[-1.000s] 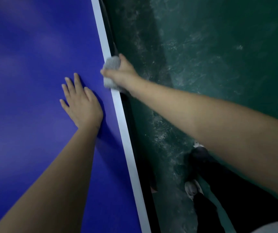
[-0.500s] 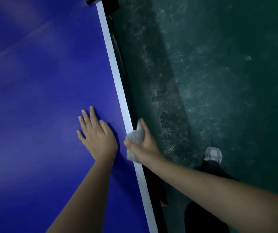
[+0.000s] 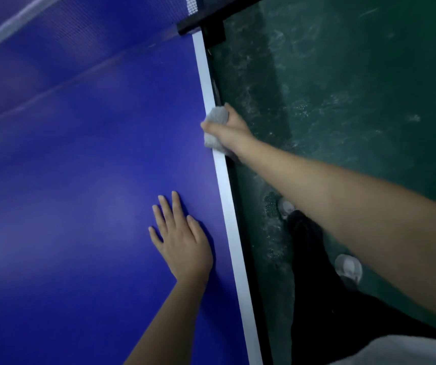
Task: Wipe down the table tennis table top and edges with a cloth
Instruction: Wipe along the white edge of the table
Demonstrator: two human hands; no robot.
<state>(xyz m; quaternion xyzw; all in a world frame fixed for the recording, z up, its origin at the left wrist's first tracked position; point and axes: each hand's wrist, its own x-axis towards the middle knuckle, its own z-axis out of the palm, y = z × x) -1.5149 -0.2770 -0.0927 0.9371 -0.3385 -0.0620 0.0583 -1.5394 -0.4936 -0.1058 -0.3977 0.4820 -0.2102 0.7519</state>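
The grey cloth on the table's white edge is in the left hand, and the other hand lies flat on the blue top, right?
No. The head view shows the right hand gripping the grey cloth on the white edge; the left hand lies flat on the blue top.

The table tennis table (image 3: 85, 196) shows a smooth blue top with a white line (image 3: 228, 214) along its right edge and a dark side rim (image 3: 249, 259) below that. The cloth (image 3: 217, 117) is small, grey and bunched. My right hand (image 3: 234, 131) grips it, wrapped over the right edge and covering the white line, toward the far end of that edge.
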